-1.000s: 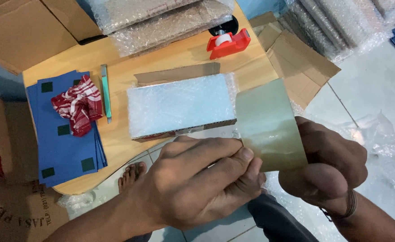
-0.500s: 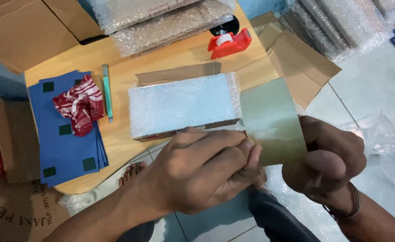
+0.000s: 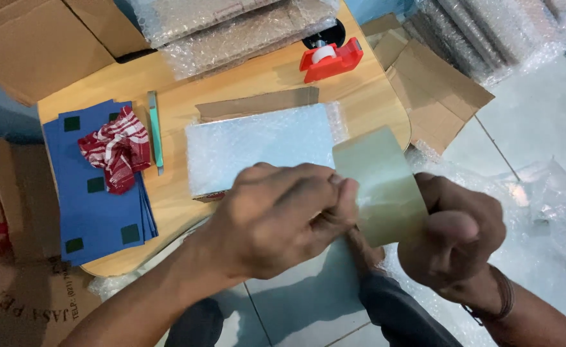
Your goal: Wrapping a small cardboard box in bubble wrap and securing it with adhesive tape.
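at the far left a stack of blue sheets (image 3: 96, 205) lies on the wooden table (image 3: 257, 83), with a red-and-white cloth (image 3: 117, 154) bunched on top and a thin green cutter (image 3: 155, 132) just beside it to the right. mid-table sits the bubble-wrapped parcel (image 3: 257, 148), flat, a cardboard strip (image 3: 257, 103) behind it and a red tape dispenser (image 3: 330, 56) farther off. the left hand (image 3: 276, 218) hovers at the parcel's near edge, fingers pinched on the left edge of a wide strip of tan tape (image 3: 379, 186). the tape stretches right to the right hand (image 3: 453, 238), which is clenched around its other end; whether a roll sits in that fist cannot be told. the step in hand looks like drawing tape out; laying it would call for lowering it flat and taut across the parcel's right end.
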